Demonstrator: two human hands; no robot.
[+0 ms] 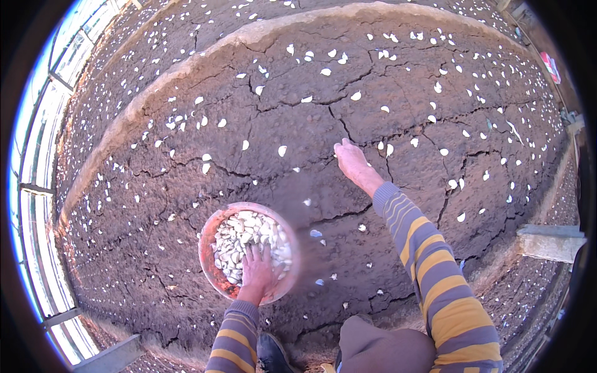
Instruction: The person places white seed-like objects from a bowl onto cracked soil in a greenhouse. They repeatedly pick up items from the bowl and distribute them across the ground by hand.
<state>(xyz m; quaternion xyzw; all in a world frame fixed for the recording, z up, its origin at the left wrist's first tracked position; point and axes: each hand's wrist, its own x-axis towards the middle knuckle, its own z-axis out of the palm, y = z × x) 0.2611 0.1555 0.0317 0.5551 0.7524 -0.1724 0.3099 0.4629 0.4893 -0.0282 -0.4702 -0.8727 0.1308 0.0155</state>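
A round reddish bucket (210, 272), filled with peeled-looking white garlic cloves (242, 231), stands on the soil left of centre. My left hand (257, 272) rests on the cloves inside it, fingers apart and their tips partly among the cloves. My right hand (354, 160) reaches out low over the cracked brown soil (311, 186), its fingers drawn together. Whatever those fingers hold, if anything, is too small to make out. Close by to the right of that hand, a clove (390, 150) lies on the ground.
Many cloves are scattered over the bed. A raised soil ridge (261, 30) curves across the far side. Concrete blocks (550, 242) edge the right, and a framed translucent wall (37, 205) runs along the left. My knee (385, 348) and dark shoe (273, 353) are at the bottom.
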